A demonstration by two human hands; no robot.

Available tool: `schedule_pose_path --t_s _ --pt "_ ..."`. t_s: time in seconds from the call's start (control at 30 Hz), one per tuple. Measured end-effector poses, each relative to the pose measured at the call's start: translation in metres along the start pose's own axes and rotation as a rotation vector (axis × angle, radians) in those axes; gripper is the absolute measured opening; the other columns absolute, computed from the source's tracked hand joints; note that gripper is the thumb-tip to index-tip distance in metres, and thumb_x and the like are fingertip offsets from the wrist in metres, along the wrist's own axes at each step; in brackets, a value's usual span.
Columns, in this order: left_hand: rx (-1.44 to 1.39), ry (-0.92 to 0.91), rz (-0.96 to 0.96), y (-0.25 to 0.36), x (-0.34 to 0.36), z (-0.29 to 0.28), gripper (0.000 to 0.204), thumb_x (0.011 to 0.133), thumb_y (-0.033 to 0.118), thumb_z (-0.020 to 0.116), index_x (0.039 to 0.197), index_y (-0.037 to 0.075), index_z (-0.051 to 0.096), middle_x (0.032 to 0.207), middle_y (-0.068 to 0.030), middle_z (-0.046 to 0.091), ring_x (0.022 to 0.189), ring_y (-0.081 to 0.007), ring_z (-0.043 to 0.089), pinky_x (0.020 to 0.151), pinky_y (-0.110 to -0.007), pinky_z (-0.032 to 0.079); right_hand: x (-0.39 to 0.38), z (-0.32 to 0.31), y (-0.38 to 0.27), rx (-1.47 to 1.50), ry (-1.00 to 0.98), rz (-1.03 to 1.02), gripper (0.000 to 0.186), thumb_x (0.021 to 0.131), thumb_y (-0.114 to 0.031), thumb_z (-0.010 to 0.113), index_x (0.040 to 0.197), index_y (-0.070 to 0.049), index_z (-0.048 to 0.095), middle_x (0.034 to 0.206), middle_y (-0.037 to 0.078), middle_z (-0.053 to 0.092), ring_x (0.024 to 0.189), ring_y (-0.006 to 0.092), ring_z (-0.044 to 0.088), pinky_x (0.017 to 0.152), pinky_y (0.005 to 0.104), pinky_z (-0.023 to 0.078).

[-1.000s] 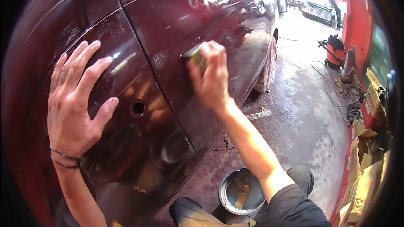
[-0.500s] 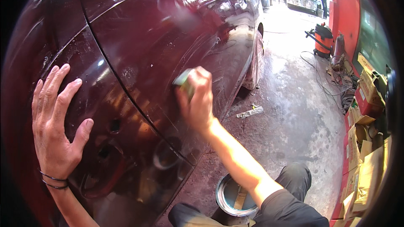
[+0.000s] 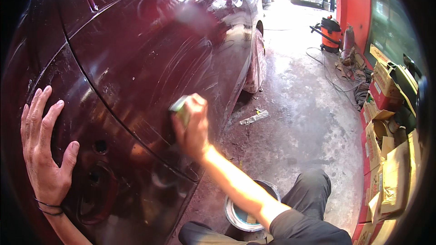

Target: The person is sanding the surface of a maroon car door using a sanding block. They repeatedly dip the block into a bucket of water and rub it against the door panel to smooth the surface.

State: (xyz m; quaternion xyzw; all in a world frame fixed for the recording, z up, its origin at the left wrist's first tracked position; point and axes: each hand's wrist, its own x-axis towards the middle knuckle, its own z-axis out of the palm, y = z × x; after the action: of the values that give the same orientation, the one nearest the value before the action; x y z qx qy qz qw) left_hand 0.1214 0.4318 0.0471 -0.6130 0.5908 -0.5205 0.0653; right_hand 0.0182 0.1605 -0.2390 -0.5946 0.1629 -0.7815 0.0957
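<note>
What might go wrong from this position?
The right hand presses a greenish pad near the panel seam; its edge might catch there.

The bucket stands between the person's legs, below the right forearm, so a shifting knee could knock it.

Dark bands circle the left wrist, close to the dark red car panel; they might rub the paint.

Deep maroon across the car body (image 3: 136,59), pale curving streaks on it; pale green on the pad (image 3: 180,105), orange-and-black (bold pairing!) on the vacuum (image 3: 331,35), and mottled grey floor (image 3: 299,113)!
</note>
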Motion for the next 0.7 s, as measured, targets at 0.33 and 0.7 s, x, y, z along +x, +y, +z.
schedule_pose_path --t_s 0.33,0.7 --pt "-0.061 -0.065 0.065 -0.001 0.004 0.025 0.069 0.096 0.029 0.07 0.161 0.011 0.057 0.174 -0.0121 0.047 0.165 -0.0335 0.037 0.139 -0.056 0.017 -0.002 -0.004 0.103 -0.049 0.148 0.368 0.048 0.102 -0.003 0.066 0.144 0.001 0.042 0.136 0.032 0.054 0.127 0.0492 0.058 0.113 0.0551 0.044" --pt "-0.107 -0.055 0.129 -0.008 0.013 0.007 0.065 0.104 0.031 0.066 0.163 0.01 0.051 0.175 -0.017 0.044 0.163 -0.0389 0.039 0.134 -0.056 0.028 0.018 -0.014 0.178 -0.032 0.293 0.616 0.051 0.106 -0.024 0.073 0.136 0.002 0.042 0.129 0.031 0.055 0.118 0.0482 0.058 0.102 0.0581 0.047"
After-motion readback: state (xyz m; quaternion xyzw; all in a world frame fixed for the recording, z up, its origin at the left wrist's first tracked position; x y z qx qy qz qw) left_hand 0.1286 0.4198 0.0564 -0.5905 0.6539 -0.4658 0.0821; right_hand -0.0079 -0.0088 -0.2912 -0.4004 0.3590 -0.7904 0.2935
